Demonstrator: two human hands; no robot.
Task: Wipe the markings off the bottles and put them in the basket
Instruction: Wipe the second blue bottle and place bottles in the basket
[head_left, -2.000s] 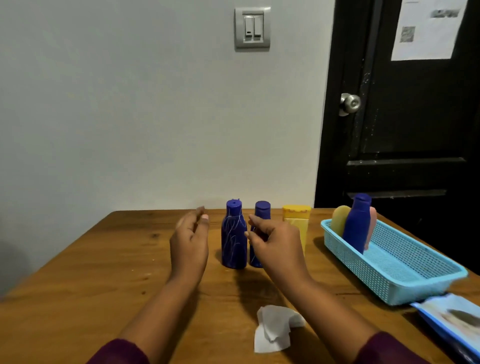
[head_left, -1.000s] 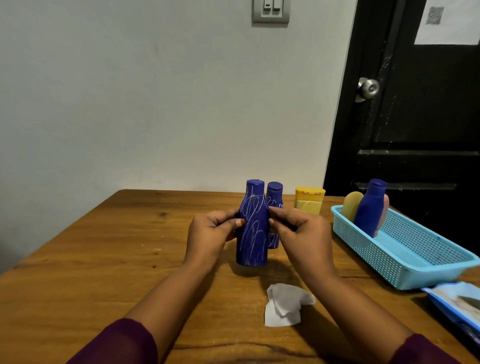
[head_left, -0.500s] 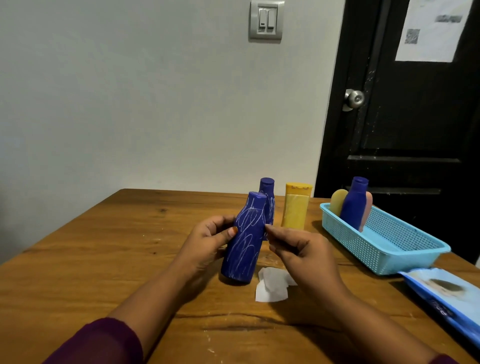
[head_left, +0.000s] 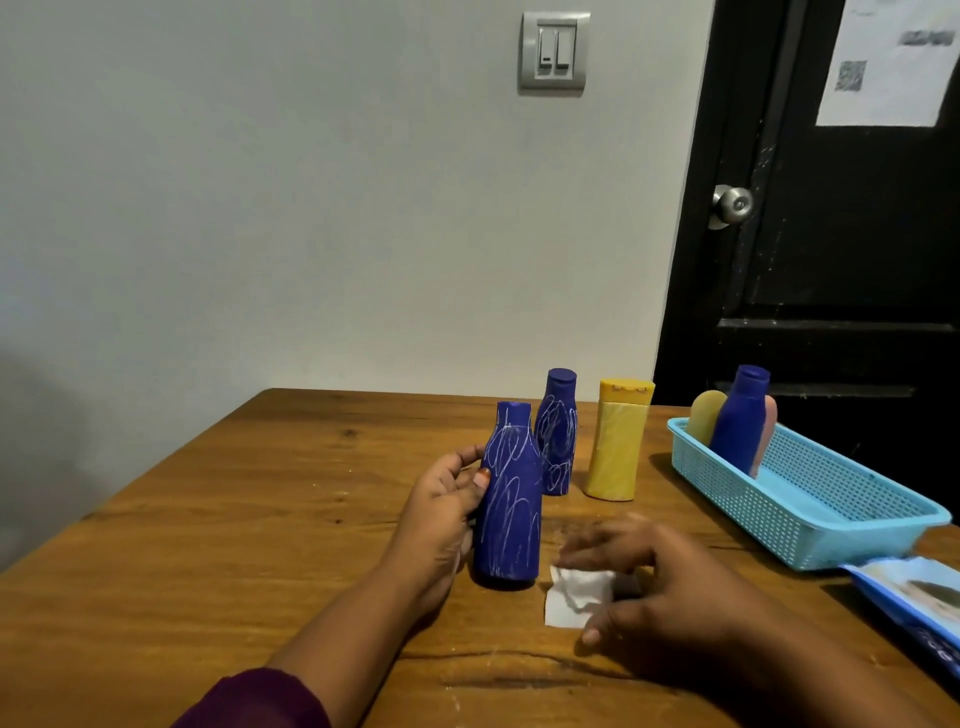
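My left hand (head_left: 441, 512) grips a blue bottle (head_left: 509, 499) covered in white scribbles, which stands upright on the wooden table (head_left: 234, 519). My right hand (head_left: 660, 587) is blurred and hovers, fingers spread, over a white wipe (head_left: 576, 597) lying just right of that bottle. Behind stand a second scribbled blue bottle (head_left: 557, 431) and a yellow bottle (head_left: 618, 439). The light blue basket (head_left: 841, 525) at the right holds a blue bottle (head_left: 737, 421), a yellow one and a pink one leaning at its far end.
A blue wipes packet (head_left: 919, 603) lies at the table's right edge, in front of the basket. A grey wall runs behind the table, with a black door (head_left: 831, 234) at the right.
The scribbled bottle was pulled toward me from the row and is now upright in my left hand alone. My right hand let go of it and dropped onto the wipe.
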